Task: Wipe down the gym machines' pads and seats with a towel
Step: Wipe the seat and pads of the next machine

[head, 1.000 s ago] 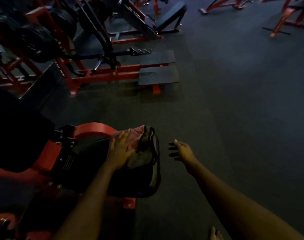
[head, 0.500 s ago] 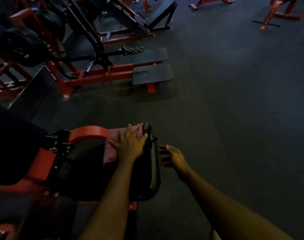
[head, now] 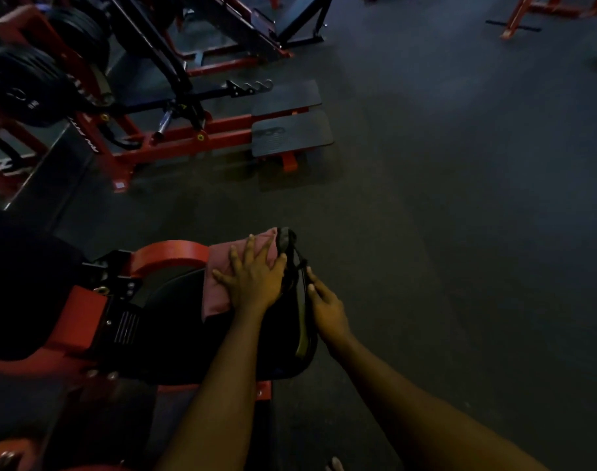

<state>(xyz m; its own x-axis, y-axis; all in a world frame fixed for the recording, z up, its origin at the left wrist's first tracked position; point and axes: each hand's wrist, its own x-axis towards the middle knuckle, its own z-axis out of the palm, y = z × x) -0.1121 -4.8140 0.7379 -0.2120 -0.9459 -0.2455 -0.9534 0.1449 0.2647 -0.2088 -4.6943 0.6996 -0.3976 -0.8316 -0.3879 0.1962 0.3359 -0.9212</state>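
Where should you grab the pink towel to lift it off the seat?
Pinch the pink towel at its loose near-left corner, coming from above on the left. It lies flat on the black seat pad, the left hand presses its middle, and that corner sticks out free.

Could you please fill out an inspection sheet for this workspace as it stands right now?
Surface: black seat pad on a red frame; its right edge looks worn, but the picture is too dim to be sure.
Job's things: pinkish towel lies flat on the pad's far end.
Clutter: nothing seen.
Grips: left grip presses flat on the towel, fingers spread; right grip touches the pad's right edge with straight fingers.
Cables: nothing seen.
Surroundings: dark rubber floor; red plate-loaded machine with weight plates and two footplates, ahead on the left.
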